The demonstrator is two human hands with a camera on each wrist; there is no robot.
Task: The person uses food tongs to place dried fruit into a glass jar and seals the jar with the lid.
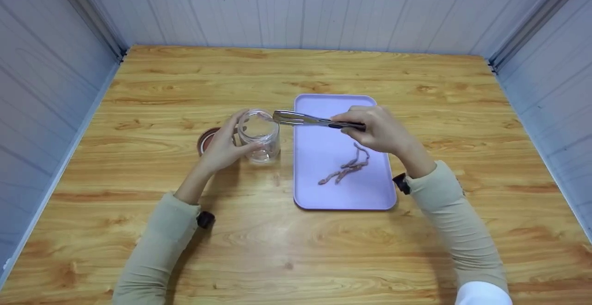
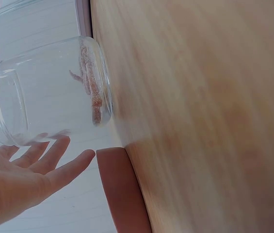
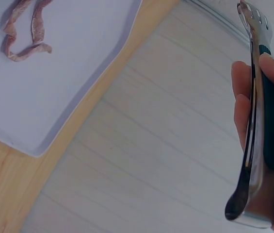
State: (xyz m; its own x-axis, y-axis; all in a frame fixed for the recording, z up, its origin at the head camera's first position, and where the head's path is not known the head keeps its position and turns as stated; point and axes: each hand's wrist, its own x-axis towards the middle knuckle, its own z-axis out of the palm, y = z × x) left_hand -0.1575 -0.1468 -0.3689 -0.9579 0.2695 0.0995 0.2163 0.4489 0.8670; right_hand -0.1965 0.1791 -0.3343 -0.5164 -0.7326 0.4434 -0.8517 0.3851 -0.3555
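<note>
My left hand [image 1: 225,145] grips a clear glass jar [image 1: 262,150] standing on the table, thumb in front and fingers round the far side. Several wrinkled, reddish-brown strips [image 2: 92,90] lie at the bottom of the jar in the left wrist view. Steel tongs [image 1: 305,120] with dark grips are held in my right hand [image 1: 381,129], above a lilac tray [image 1: 310,194]. Their tips reach the jar's rim from the right; I cannot tell whether a strip is between them. More strips [image 1: 349,166] of the same kind lie tangled on the tray.
A reddish-brown lid [image 1: 202,143] lies on the table just left of the jar, partly hidden by my left hand. The wooden table [image 1: 277,249] is bounded by pale panel walls [image 1: 300,9] at the back and both sides.
</note>
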